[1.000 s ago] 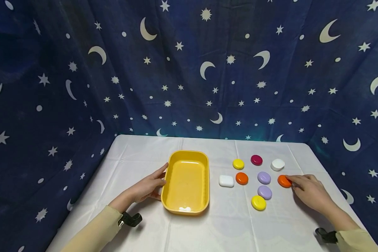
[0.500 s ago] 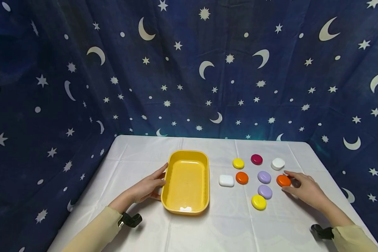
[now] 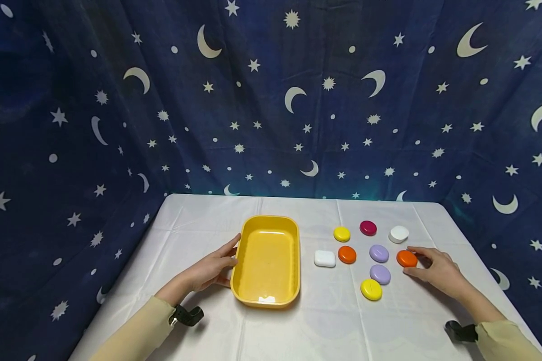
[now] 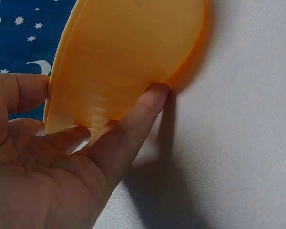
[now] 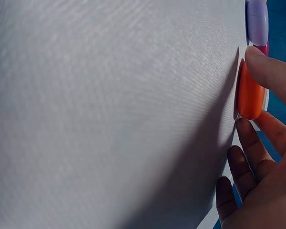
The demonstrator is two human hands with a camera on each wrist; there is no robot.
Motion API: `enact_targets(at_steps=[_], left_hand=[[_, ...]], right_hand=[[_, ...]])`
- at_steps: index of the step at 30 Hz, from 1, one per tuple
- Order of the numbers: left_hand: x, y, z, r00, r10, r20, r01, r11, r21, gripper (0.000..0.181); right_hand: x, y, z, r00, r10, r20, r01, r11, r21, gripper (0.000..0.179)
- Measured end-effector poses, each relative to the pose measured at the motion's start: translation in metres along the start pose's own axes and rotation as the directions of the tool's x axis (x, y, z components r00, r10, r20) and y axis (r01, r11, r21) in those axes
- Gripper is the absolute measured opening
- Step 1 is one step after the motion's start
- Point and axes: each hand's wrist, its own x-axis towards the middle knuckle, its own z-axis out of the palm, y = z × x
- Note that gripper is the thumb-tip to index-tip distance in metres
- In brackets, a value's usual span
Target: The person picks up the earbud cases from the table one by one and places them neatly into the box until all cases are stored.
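Note:
My left hand rests against the left side of a yellow plastic tray. In the left wrist view its fingers lie fairly straight along the tray's outer wall, a fingertip at the rim. At the right, my right hand has thumb and index finger on either side of a glossy orange disc-shaped piece, which sits on the cloth. The right wrist view shows the thumb over one end of the orange piece; the other fingers are spread below.
Between tray and right hand lie several rounded pieces: white rectangular, orange, yellow, dark red, white, purple, another purple and yellow. A starry curtain hangs behind the white-covered table.
My right hand has shifted slightly left, its thumb and index finger parting from the orange piece's right edge to either side of it. The left hand and tray have stayed put.

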Motion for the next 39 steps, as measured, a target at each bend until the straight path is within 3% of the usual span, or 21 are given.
enact_targets(at_steps=[21,39], left_hand=[[0.0004,-0.0014,-0.001,1.0,-0.01,-0.003,0.01,1.0,0.0,0.074],[-0.0001,0.0006,-0.0011,1.0,-0.02,-0.007,0.02,1.0,-0.013,0.075]], right_hand=[[0.0013,0.006,-0.0005,0.999,0.0,-0.043,-0.001,0.999,-0.041,0.08],[0.0016,0.0011,-0.0055,0.999,0.045,0.005,-0.045,0.999,0.018,0.083]])
